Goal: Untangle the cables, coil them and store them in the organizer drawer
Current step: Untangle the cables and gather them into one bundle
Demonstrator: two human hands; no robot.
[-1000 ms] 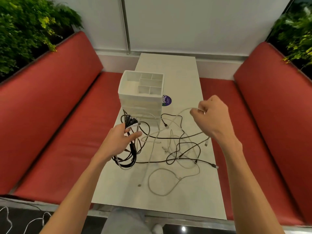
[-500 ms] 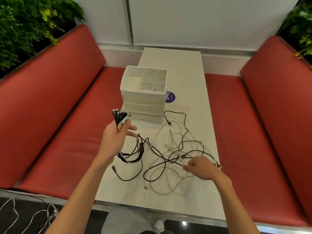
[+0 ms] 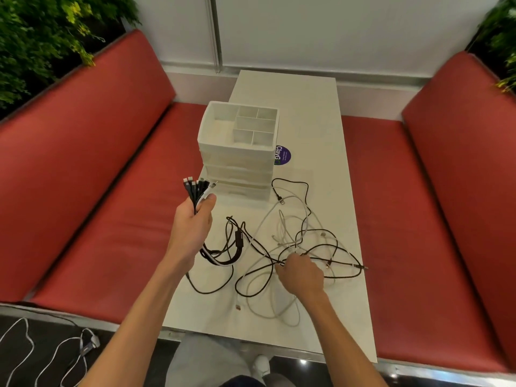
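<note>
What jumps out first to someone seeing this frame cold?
The sprawling tangle of black and white cables on the long white table, centre-right, with the right hand pinching into it. Next, the left hand, raised near the table's left edge, grips a bundle of black and white cable ends, plugs fanned upward. Behind stands the white plastic drawer organizer with a divided top tray, flanked by red padded benches.

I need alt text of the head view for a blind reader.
A person's left hand grips a bundle of cable ends upright, while the right hand pinches a strand of the tangled black and white cables on a white table. A white drawer organizer stands behind; red benches flank the table.
</note>
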